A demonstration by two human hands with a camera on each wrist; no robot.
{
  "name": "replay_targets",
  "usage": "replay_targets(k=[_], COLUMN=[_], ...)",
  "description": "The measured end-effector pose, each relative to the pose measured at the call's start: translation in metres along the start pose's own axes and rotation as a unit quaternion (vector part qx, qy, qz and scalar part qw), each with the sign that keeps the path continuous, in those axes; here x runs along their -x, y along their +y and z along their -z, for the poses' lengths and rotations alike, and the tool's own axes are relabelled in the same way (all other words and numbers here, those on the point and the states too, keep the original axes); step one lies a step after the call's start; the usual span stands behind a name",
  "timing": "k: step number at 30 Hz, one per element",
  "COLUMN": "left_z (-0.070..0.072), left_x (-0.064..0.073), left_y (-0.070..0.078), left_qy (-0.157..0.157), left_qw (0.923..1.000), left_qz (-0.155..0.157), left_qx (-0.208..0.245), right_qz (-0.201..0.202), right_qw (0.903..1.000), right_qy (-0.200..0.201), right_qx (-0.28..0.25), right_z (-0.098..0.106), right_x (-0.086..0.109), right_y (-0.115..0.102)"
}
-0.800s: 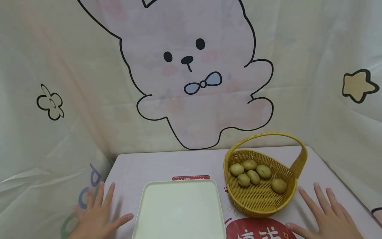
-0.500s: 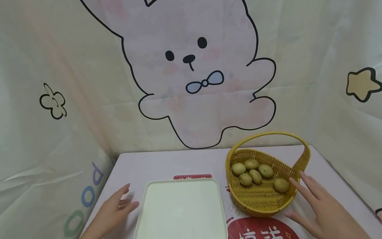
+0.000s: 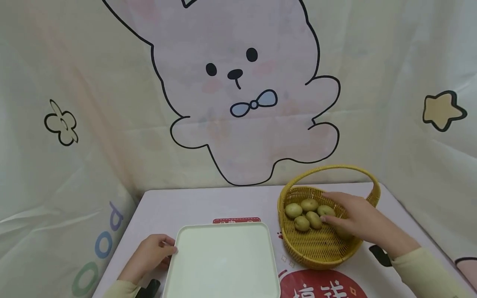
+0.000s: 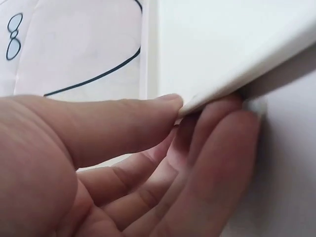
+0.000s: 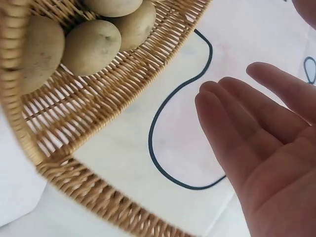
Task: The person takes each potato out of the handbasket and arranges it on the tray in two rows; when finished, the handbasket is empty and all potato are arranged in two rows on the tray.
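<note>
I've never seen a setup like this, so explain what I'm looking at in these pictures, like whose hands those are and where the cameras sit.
There's no robot here, just a person working with bare hands. The wide picture comes from a camera on the head, looking forward and down. The two close-ups come from cameras on the wrists, one for each hand.

On the white table are a pale, flat tray and, to its right, a yellow woven basket holding potatoes.

The left hand pinches the tray's edge, thumb on top and fingers below. The right hand is over the basket, fingers extended, gripping nothing. Behind is a cloth backdrop with cartoon drawings.
</note>
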State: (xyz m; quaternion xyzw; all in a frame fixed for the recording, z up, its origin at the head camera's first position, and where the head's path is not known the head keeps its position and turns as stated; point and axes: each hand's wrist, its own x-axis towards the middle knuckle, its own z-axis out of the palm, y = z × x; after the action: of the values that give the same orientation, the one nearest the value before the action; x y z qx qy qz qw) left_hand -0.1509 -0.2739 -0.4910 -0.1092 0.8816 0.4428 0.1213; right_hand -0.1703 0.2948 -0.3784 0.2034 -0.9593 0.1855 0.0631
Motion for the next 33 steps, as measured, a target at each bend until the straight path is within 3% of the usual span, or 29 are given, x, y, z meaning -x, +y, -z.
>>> replay_targets(k=[6,12,25,33], left_z=[0.009,0.014,0.019,0.016], left_x=[-0.006,-0.009,-0.012,-0.016], left_y=[-0.005,-0.01,-0.02,-0.017], left_qy=[-0.057,-0.101,-0.128,-0.128], left_qw=[0.998,0.9931,0.989,0.9886], left_qz=[0.002,0.009,0.008,0.007], left_qx=[0.027,0.06,0.074,0.078], right_qz=[-0.018,-0.031,-0.056,-0.073], right_qw=[0.9987,0.9965,0.9922,0.9915], right_qy=[-0.045,-0.072,-0.107,-0.105], right_qx=[-0.015,-0.03,-0.029,-0.023], right_z=[-0.012,-0.027,-0.058,-0.062], right_x=[-0.033,-0.051,-0.072,-0.075], right_y=[0.01,0.026,0.044,0.047])
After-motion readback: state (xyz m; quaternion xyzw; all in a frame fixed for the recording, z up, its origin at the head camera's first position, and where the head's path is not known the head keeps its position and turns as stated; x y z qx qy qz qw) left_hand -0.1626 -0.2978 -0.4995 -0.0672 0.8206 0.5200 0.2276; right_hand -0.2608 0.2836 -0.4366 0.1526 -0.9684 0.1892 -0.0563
